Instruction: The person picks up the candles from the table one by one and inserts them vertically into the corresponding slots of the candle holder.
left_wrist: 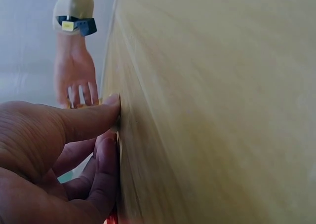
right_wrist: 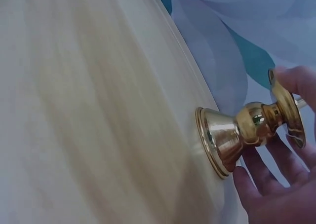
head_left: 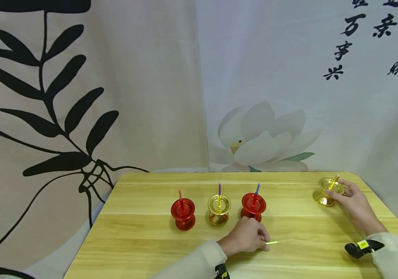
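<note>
My left hand [head_left: 246, 235] pinches a thin yellow candle [head_left: 272, 243] low over the table, in front of a red candle holder [head_left: 253, 203] with a blue candle [head_left: 257, 189]. In the left wrist view the candle is hidden behind the thumb. At the table's right side my right hand [head_left: 357, 205] grips a gold candle holder [head_left: 322, 198] by its upper dish. A slim candle [head_left: 335, 180] leans in it. The right wrist view shows the holder's flared base [right_wrist: 222, 140] near the table, the thumb on the dish rim and fingers below.
To the left stand a gold candle holder [head_left: 218, 209] with a purple candle [head_left: 219, 189] and a red candle holder [head_left: 183, 213] with a red candle [head_left: 180, 193]. The wooden table [head_left: 132, 232] ends at a printed curtain [head_left: 160, 97] behind.
</note>
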### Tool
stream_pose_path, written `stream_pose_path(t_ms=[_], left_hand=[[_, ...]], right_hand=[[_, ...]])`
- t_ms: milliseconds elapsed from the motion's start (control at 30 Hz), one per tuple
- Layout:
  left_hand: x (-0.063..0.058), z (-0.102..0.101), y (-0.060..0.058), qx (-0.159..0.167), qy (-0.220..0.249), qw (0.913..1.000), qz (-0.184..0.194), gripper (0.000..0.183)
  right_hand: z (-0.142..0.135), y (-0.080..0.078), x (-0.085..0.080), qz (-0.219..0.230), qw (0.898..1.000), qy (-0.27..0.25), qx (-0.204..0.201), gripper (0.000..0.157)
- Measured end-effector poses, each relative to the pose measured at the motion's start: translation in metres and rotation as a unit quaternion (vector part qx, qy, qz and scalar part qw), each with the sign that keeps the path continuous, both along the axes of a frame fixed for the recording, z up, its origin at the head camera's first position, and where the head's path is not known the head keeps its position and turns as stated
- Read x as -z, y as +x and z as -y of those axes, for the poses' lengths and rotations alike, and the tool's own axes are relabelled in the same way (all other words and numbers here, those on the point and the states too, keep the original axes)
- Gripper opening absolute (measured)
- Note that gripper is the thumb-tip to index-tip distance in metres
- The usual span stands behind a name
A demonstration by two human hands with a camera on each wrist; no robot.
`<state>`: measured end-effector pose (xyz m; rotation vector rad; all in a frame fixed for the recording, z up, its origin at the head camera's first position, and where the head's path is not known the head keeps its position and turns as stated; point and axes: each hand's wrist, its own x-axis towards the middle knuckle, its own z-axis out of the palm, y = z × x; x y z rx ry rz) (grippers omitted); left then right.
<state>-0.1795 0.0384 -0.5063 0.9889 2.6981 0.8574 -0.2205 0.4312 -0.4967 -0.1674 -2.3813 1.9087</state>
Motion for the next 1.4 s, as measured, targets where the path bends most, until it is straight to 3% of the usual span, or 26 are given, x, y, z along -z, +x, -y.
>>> stream_pose_path(t_ms=[100, 233, 567, 867, 1000, 1133, 1233, 1400], left_hand=[[-0.003, 0.000, 0.002, -0.003, -0.010, 0.9999, 0.004, 0.018], [-0.012, -0.001, 0.006, -0.011, -0.016, 0.9997, 0.017, 0.019], [-0.015, -0.003, 0.011, -0.022, -0.021, 0.9991, 0.031, 0.019], [-0.019, -0.008, 0.014, -0.008, -0.056, 0.9980, 0.028, 0.018], [-0.016, -0.010, 0.012, -0.002, -0.058, 0.9972, 0.048, 0.018], [0.000, -0.011, 0.004, 0.019, -0.069, 0.9970, 0.029, 0.018], [0.002, -0.009, 0.003, 0.026, -0.066, 0.9971, 0.028, 0.018], [-0.014, -0.001, 0.009, 0.029, -0.034, 0.9973, 0.058, 0.014]], right_hand=[[0.004, 0.002, -0.001, 0.006, 0.999, 0.036, -0.002, 0.050], [0.011, 0.006, -0.002, 0.013, 0.998, 0.065, -0.002, 0.063], [0.026, 0.015, 0.000, 0.000, 0.999, 0.029, -0.024, 0.053], [0.038, 0.020, -0.001, 0.005, 0.999, 0.033, -0.027, 0.070], [0.044, 0.021, -0.003, 0.006, 0.999, 0.045, -0.028, 0.073], [0.048, 0.022, -0.003, 0.008, 0.998, 0.053, -0.035, 0.078], [0.052, 0.022, -0.001, 0.010, 0.998, 0.051, -0.040, 0.081], [0.059, 0.024, -0.001, 0.008, 0.997, 0.052, -0.050, 0.082]])
